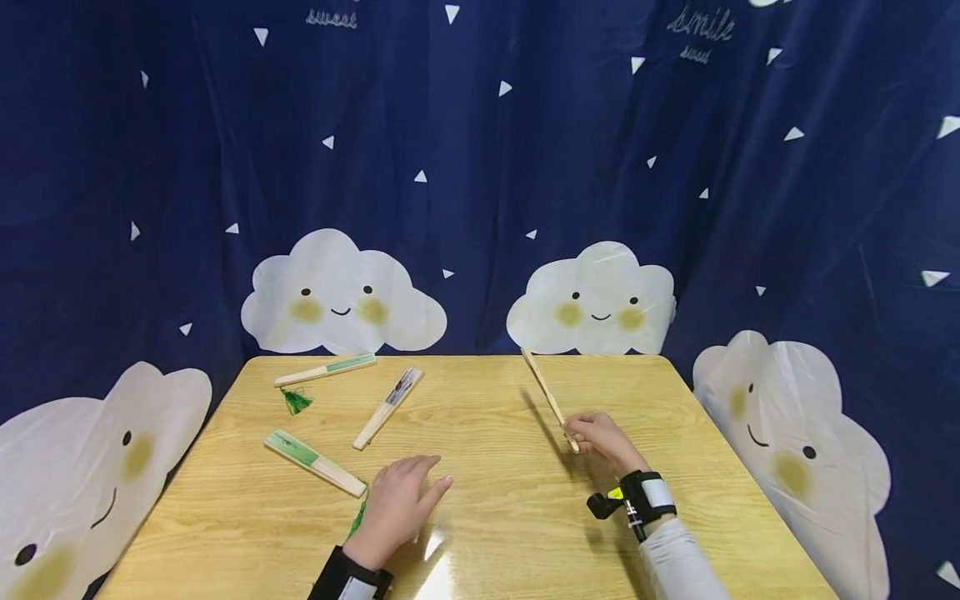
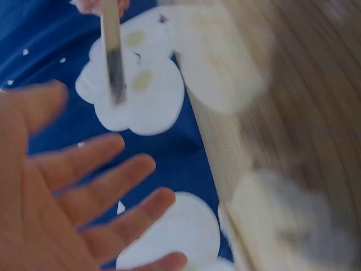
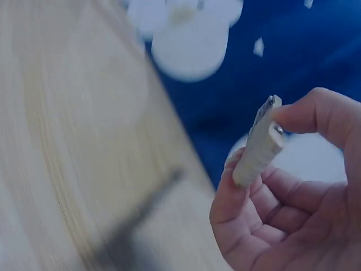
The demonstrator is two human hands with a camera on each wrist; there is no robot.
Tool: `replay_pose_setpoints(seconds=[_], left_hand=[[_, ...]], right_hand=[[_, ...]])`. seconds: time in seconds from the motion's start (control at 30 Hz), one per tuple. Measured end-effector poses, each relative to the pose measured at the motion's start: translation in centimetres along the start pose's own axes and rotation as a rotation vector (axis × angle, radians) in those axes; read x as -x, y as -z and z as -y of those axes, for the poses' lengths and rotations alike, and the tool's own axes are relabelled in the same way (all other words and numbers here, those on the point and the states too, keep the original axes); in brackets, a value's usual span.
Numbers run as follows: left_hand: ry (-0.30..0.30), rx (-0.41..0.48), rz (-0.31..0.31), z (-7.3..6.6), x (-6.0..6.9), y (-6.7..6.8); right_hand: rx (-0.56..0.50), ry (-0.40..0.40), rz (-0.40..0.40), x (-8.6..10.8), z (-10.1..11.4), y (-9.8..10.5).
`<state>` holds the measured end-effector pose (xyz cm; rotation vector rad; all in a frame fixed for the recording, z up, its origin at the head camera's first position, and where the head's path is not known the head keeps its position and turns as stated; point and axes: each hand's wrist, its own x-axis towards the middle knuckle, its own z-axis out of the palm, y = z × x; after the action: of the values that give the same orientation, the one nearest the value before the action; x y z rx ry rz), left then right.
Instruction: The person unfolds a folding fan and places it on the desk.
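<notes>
My right hand [image 1: 606,442] pinches the near end of a folded fan [image 1: 547,392] and holds it above the table, its shadow below. In the right wrist view the thumb and fingers [image 3: 228,197] grip the fan's ribbed end [image 3: 260,149]. My left hand [image 1: 397,504] hovers with fingers spread and holds nothing, beside a green and cream folded fan [image 1: 315,462]. In the left wrist view the left palm [image 2: 56,197] faces the camera, and the held fan [image 2: 113,51] shows at the top.
A dark-patterned folded fan [image 1: 388,408] lies at the table's left-centre. Behind it, near the back left edge, lies another green fan [image 1: 326,369] with a green tassel [image 1: 296,401]. A blue curtain [image 1: 480,167] with white clouds surrounds the wooden table [image 1: 510,517].
</notes>
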<state>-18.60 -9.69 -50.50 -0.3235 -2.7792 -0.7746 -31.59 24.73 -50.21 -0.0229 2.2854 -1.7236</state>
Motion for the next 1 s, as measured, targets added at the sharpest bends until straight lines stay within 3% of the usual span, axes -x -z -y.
replay_pose_setpoints(seconds=[0.1, 0.27, 0.5, 0.67, 0.8, 1.0], left_hand=[[0.032, 0.119, -0.028, -0.5, -0.6, -0.1], [0.109, 0.449, -0.055, -1.7, -2.2, -0.2], [0.232, 0.940, 0.033, -4.1, -4.3, -0.5], [0.325, 1.208, 0.049, -5.3, -4.3, -1.0], [0.325, 1.253, -0.001, -5.7, -3.9, -1.2], [0.283, 1.153, -0.021, -6.0, -3.5, -1.2]], right_hand=[[-0.081, 0.039, 0.084, 1.2, 1.3, -1.8], [-0.174, 0.098, 0.212, 3.4, 3.1, -4.7], [-0.244, 0.171, 0.388, 6.1, 4.8, -7.6], [-0.277, 0.186, 0.471, 7.6, 5.3, -9.2], [-0.166, 0.234, 0.417, 8.3, 5.5, -9.8], [0.151, 0.401, 0.162, 8.4, 6.0, -10.5]])
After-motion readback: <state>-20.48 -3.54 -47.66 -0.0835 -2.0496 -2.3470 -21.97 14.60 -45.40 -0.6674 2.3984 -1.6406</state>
